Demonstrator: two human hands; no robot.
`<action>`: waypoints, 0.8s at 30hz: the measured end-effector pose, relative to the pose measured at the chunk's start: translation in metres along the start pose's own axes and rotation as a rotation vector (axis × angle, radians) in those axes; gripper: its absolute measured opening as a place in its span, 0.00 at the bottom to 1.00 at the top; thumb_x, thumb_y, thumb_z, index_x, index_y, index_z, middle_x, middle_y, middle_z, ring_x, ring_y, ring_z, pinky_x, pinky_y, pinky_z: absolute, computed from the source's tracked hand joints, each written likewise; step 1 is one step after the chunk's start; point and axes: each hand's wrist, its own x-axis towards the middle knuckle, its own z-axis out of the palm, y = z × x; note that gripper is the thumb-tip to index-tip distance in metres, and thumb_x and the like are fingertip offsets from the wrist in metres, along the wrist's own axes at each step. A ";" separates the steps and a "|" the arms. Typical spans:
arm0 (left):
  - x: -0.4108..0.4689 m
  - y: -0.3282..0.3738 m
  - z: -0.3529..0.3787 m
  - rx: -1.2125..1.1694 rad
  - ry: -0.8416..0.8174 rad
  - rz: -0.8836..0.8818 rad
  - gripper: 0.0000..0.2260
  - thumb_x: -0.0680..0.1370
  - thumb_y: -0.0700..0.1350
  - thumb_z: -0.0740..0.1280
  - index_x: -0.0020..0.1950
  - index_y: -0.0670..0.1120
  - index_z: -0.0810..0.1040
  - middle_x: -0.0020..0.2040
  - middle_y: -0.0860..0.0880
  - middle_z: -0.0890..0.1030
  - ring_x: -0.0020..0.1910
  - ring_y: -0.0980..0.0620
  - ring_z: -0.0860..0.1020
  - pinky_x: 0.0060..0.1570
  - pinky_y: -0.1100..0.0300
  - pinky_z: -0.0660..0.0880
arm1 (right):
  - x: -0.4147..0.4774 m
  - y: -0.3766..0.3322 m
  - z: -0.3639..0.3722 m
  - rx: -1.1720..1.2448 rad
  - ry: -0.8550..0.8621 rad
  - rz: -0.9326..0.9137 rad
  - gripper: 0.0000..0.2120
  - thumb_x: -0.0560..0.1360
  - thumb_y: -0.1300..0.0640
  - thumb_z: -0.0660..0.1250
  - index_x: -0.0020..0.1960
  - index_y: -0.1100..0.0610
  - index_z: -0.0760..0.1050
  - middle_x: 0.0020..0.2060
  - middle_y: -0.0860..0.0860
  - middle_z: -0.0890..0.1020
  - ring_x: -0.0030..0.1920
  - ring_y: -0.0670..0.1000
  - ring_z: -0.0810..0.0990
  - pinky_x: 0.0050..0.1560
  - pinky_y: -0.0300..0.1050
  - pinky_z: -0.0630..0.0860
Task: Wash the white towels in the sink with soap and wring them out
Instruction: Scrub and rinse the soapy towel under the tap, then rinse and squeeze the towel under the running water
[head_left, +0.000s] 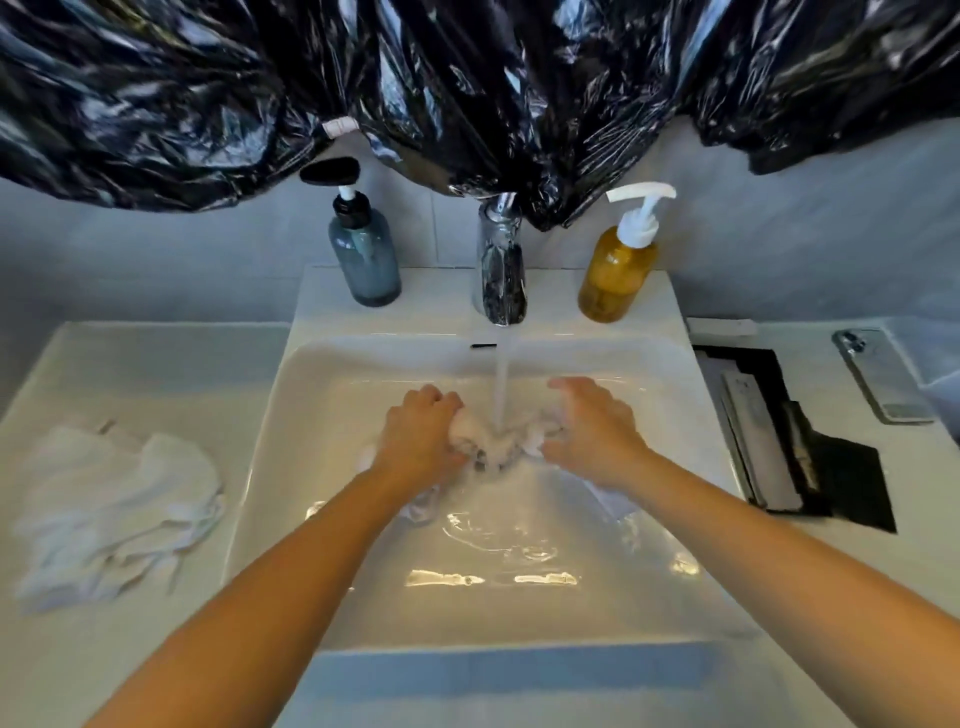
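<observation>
Directly beneath the faucet stream (501, 384), left hand (423, 434) and right hand (587, 434) each clutched one end of the bunched white towel (498, 449) in the sink basin (363, 597), evidently to soak it.

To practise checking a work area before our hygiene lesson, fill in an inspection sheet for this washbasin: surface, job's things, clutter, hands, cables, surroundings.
Surface: white counter around a sink that holds shallow water; the tap is running.
Job's things: wet towel under the stream in the sink; towel pile on the counter to the left; blue-grey pump bottle and amber pump bottle stand either side of the tap.
Clutter: phone lies on the right counter; what looks like a black tray with grey strips sits beside the sink.
Hands: left hand and right hand both grip the wet towel.
Cables: nothing seen.
Surroundings: black plastic sheeting hangs over the wall above the tap.
</observation>
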 end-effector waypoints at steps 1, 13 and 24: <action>0.000 0.003 0.002 -0.072 0.047 0.030 0.25 0.72 0.53 0.73 0.66 0.47 0.74 0.63 0.45 0.73 0.61 0.44 0.71 0.59 0.53 0.70 | 0.002 -0.015 0.002 0.040 0.030 -0.109 0.33 0.74 0.49 0.71 0.75 0.50 0.62 0.70 0.52 0.68 0.73 0.57 0.64 0.75 0.61 0.55; 0.000 0.011 -0.004 -0.456 0.089 0.047 0.36 0.69 0.55 0.75 0.73 0.47 0.66 0.58 0.51 0.79 0.52 0.51 0.75 0.56 0.53 0.70 | 0.003 -0.052 -0.010 0.461 0.105 -0.133 0.18 0.67 0.56 0.77 0.52 0.52 0.73 0.43 0.49 0.80 0.41 0.50 0.78 0.38 0.39 0.74; -0.029 0.043 -0.099 -0.273 0.316 0.237 0.15 0.72 0.37 0.68 0.57 0.47 0.75 0.47 0.49 0.79 0.45 0.45 0.76 0.39 0.52 0.73 | -0.041 -0.052 -0.055 0.433 -0.011 -0.268 0.28 0.66 0.54 0.78 0.62 0.45 0.71 0.51 0.49 0.81 0.52 0.52 0.80 0.50 0.50 0.78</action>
